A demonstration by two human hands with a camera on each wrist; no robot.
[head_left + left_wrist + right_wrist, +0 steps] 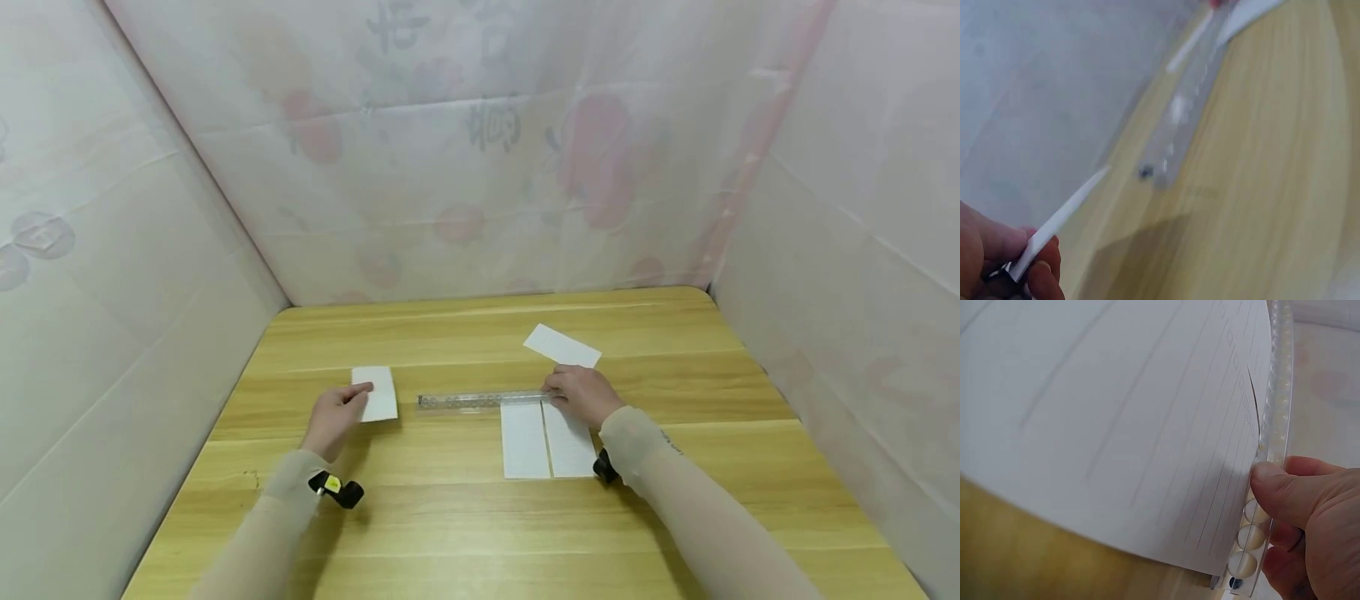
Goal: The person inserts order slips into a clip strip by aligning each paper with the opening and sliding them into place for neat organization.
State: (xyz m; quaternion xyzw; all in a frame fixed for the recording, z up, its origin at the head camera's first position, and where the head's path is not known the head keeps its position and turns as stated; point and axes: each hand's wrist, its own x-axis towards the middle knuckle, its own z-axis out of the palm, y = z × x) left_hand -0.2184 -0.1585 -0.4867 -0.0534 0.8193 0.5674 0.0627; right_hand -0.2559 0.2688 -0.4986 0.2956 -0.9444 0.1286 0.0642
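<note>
On the wooden table (465,517), my left hand (337,412) pinches a small white paper slip (375,393) (1060,219) by its near edge. My right hand (581,393) (1300,519) grips the right end of a clear plastic ruler (480,401) (1275,394) that lies across the table. The ruler (1179,119) rests along the far edge of two white paper strips (547,442) lying side by side; the lined paper (1116,425) fills the right wrist view. Another white slip (562,346) lies just beyond my right hand.
Pale patterned fabric walls (480,150) close the table in on the left, back and right. Bare wood lies in front of the papers and along the far edge.
</note>
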